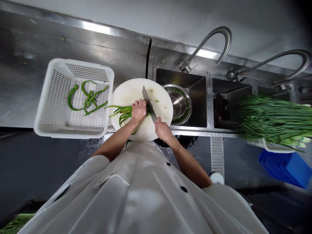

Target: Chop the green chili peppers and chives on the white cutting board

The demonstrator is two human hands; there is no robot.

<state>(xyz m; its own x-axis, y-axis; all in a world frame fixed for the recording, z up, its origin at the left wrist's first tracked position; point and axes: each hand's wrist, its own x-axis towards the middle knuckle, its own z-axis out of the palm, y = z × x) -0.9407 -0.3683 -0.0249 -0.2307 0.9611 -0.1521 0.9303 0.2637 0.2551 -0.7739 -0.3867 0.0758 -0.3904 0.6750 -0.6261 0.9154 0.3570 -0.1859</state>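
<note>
My left hand (139, 110) presses a bunch of long green peppers (123, 113) onto a round white cutting board (131, 89), its fingers curled over them. In my right hand (163, 130) is the handle of a cleaver (149, 104), whose blade stands right beside the fingers of my left hand. Small green pieces lie on the board to the right of the blade. At the left, a white perforated basket (50, 97) holds several green peppers (90, 99).
Right of the board, a metal bowl (188, 107) sits in a sink (200, 97). Curved faucets (225, 32) rise behind the sinks. A large pile of long green stalks (278, 117) lies at the right, above blue bins (287, 167).
</note>
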